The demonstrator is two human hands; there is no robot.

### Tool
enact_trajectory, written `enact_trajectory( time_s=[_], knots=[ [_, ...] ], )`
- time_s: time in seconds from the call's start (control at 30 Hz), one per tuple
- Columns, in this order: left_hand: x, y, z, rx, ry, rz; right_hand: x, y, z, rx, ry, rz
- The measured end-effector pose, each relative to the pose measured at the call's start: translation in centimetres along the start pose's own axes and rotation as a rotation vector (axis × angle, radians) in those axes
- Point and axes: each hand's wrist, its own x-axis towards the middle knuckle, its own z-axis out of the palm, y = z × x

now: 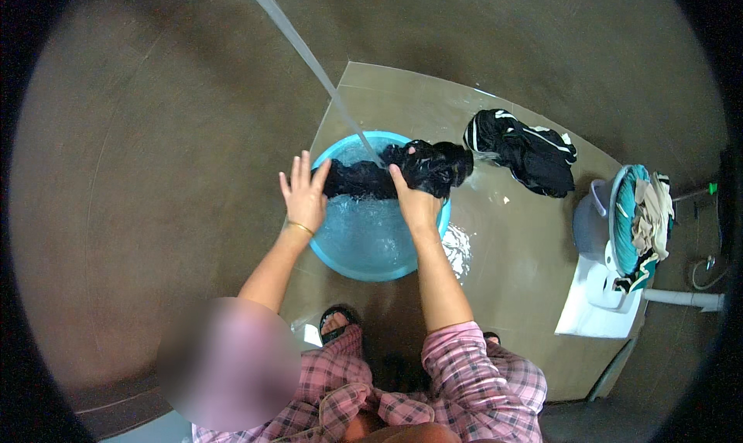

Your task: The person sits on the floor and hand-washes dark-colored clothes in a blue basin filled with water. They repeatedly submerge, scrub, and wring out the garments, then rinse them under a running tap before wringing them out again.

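A light-blue round basin [377, 274] of water stands on the tiled floor. Across its far side lies a soaked black garment [357, 181], bunched up and hanging over the right rim. My right hand [419, 204] grips the garment near that rim, thumb on top and the other fingers hidden beneath the cloth. At the left rim my left hand [306, 201] has its fingers spread, with the thumb beside the garment's left end. A stream of water [309, 60] falls from above into the basin, near the cloth.
Black clothes with white stripes [526, 152] lie heaped on the wet floor beyond the basin, to the right. Farther right, a bucket [590, 226] stands by a tub piled with clothes [646, 214], above a white floor fixture [576, 307]. Dark walls [131, 172] surround the floor.
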Motion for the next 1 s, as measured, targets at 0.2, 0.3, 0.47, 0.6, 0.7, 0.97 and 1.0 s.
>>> enact_trajectory(
  time_s=[0.2, 0.3, 0.47, 0.6, 0.7, 0.97, 1.0],
  knots=[
    [-2.7, 2.4, 7.3, 0.185, -0.247, 0.181, -4.8, 2.9, 4.2, -0.107, -0.286, 0.034],
    [-2.9, 2.1, 11.1, 0.346, -0.412, 0.195, -6.9, 3.6, 5.2, -0.198, -0.373, 0.004],
    [-0.1, 3.2, 9.0, 0.206, -0.859, 0.125, -5.9, 2.8, 3.8, -0.271, -0.817, 0.285],
    [-1.9, 4.7, 4.2, -0.015, -0.489, 0.218, -5.1, -0.1, -1.3, 0.072, -0.616, 0.235],
    [-4.5, 4.5, 4.7, -0.385, -0.4, 0.351, -4.3, -4.8, -5.9, 0.449, -0.468, 0.139],
    [-1.2, 5.6, -8.4, -1.45, -0.245, -0.074, 1.7, -9.6, -11.8, 1.508, -0.608, 0.508],
    [-0.9, 5.2, -10.5, -1.53, -0.295, -0.172, 3.3, -9.1, -12.0, 1.591, -0.79, 0.552]
  ],
)
